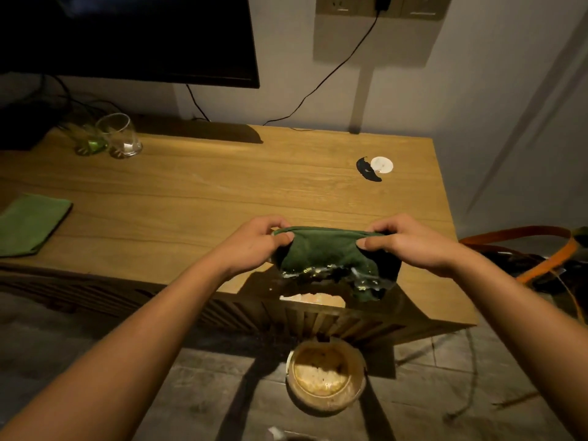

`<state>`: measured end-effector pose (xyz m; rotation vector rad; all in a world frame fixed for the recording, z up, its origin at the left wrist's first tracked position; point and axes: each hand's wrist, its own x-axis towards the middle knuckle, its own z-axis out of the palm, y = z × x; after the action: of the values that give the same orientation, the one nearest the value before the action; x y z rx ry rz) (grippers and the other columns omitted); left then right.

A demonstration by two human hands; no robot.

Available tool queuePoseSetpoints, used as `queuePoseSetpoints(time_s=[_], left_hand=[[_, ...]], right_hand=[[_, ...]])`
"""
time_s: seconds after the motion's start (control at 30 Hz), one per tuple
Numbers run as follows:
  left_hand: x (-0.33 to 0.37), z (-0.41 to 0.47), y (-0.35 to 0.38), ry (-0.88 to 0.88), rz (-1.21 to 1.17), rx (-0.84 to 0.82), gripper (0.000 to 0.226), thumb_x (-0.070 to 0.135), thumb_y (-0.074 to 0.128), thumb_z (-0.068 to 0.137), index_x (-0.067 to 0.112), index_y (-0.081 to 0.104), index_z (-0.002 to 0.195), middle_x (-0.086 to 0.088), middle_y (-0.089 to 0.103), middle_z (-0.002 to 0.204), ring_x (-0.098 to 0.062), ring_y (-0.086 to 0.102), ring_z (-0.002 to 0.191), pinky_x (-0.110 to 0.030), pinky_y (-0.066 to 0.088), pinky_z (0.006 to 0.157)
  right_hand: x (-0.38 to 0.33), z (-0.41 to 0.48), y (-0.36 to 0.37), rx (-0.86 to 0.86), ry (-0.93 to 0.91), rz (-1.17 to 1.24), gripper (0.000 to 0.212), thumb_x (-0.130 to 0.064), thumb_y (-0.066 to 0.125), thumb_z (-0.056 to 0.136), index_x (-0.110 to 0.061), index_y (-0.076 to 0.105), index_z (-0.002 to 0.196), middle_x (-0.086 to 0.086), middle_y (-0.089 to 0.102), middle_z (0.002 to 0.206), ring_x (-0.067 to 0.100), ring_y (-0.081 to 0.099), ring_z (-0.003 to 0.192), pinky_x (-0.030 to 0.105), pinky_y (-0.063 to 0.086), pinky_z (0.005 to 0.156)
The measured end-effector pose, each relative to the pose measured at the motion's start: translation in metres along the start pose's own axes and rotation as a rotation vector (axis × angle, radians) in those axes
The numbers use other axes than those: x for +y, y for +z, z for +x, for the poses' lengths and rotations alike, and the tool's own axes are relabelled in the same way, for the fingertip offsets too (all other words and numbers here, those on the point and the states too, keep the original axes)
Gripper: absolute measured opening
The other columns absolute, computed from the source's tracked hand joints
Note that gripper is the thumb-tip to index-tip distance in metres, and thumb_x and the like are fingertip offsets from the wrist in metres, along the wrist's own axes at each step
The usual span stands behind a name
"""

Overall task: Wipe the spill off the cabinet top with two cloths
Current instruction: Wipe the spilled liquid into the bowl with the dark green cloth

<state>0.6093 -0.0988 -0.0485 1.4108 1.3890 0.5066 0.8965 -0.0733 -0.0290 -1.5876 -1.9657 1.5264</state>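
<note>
A dark green cloth (327, 253) hangs above the front edge of the wooden cabinet top (222, 186), its lower edge wet and smeared with pale residue. My left hand (257, 243) pinches its upper left corner and my right hand (410, 243) pinches its upper right corner, holding it stretched between them. A pale patch of spill (313, 300) shows at the cabinet's front edge just below the cloth. A second, lighter green cloth (30, 222) lies folded flat at the left end of the top.
Two glasses (108, 136) stand at the back left under a dark screen (127, 36). A black scrap and a white disc (374, 167) lie at the back right. A bin or bowl (326, 375) sits on the floor below. Orange straps (541, 253) lie to the right.
</note>
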Motion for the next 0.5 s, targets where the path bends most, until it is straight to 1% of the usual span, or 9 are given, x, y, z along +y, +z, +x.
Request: queuePoseSetpoints(time_s=[0.07,0.1,0.17,0.2,0.27,0.33,0.37,0.43,0.5], left_hand=[[-0.002,0.013,-0.003,-0.014,0.032,-0.007,0.014,0.031,0.054,0.097,0.033,0.065,0.089,-0.013,0.069,0.099,-0.039,0.064,0.093,-0.053,0.053,0.085],[-0.005,0.021,-0.003,-0.025,0.064,-0.012,0.014,0.029,0.053,0.099,0.030,0.065,0.092,-0.011,0.069,0.096,-0.035,0.065,0.086,-0.047,0.055,0.080],[-0.009,0.036,-0.001,-0.024,0.138,-0.006,0.012,0.028,0.052,0.101,0.028,0.062,0.094,-0.006,0.068,0.089,-0.019,0.063,0.072,-0.031,0.053,0.064],[-0.011,0.043,0.000,0.002,0.186,0.022,0.010,0.027,0.052,0.101,0.028,0.061,0.096,-0.005,0.068,0.087,-0.017,0.062,0.070,-0.029,0.051,0.060],[-0.017,0.055,0.001,0.120,0.306,0.125,0.009,0.025,0.052,0.100,0.026,0.061,0.103,-0.004,0.069,0.090,-0.019,0.063,0.078,-0.034,0.052,0.066],[-0.025,0.060,0.002,0.271,0.426,0.206,0.015,0.022,0.054,0.098,0.025,0.062,0.110,0.003,0.069,0.096,-0.013,0.060,0.083,-0.034,0.050,0.071],[-0.030,0.061,0.002,0.335,0.482,0.214,0.019,0.020,0.056,0.097,0.024,0.063,0.114,0.004,0.069,0.101,-0.010,0.060,0.085,-0.034,0.051,0.073],[-0.043,0.058,0.002,0.439,0.603,0.164,0.025,0.017,0.060,0.092,0.021,0.065,0.116,0.003,0.070,0.108,-0.012,0.062,0.091,-0.036,0.054,0.079],[-0.057,0.054,0.003,0.468,0.711,0.079,0.022,0.024,0.061,0.091,0.021,0.068,0.111,0.004,0.070,0.106,-0.015,0.063,0.095,-0.037,0.055,0.081]], right_hand=[[0.000,0.016,-0.007,-0.029,0.033,-0.043,0.022,-0.032,0.069,0.090,-0.014,0.073,0.079,0.005,0.072,0.076,0.017,0.068,0.070,0.039,0.049,0.070],[0.002,0.023,-0.008,-0.035,0.045,-0.068,0.019,-0.031,0.069,0.091,-0.017,0.074,0.080,0.003,0.074,0.077,0.017,0.070,0.073,0.039,0.052,0.071],[0.010,0.038,-0.006,0.004,0.040,-0.152,0.014,-0.029,0.068,0.093,-0.020,0.075,0.086,0.001,0.075,0.081,0.018,0.071,0.079,0.042,0.057,0.076],[0.014,0.045,-0.005,0.053,0.012,-0.217,0.012,-0.029,0.067,0.094,-0.022,0.076,0.092,-0.001,0.075,0.085,0.017,0.070,0.082,0.043,0.057,0.078],[0.021,0.054,0.001,0.183,-0.086,-0.355,0.015,-0.028,0.065,0.095,-0.027,0.075,0.106,-0.008,0.075,0.098,0.013,0.067,0.090,0.037,0.054,0.079],[0.030,0.057,0.008,0.306,-0.180,-0.431,0.024,-0.025,0.066,0.095,-0.026,0.072,0.118,-0.010,0.073,0.107,0.010,0.063,0.098,0.032,0.050,0.085],[0.034,0.056,0.011,0.330,-0.209,-0.445,0.027,-0.024,0.066,0.094,-0.026,0.071,0.120,-0.010,0.072,0.109,0.010,0.062,0.099,0.032,0.050,0.087],[0.046,0.053,0.018,0.290,-0.245,-0.505,0.028,-0.028,0.066,0.093,-0.026,0.070,0.120,-0.009,0.070,0.110,0.010,0.061,0.099,0.032,0.051,0.086],[0.058,0.050,0.024,0.188,-0.234,-0.588,0.030,-0.040,0.063,0.094,-0.025,0.071,0.118,-0.007,0.067,0.114,0.011,0.061,0.102,0.031,0.050,0.086]])
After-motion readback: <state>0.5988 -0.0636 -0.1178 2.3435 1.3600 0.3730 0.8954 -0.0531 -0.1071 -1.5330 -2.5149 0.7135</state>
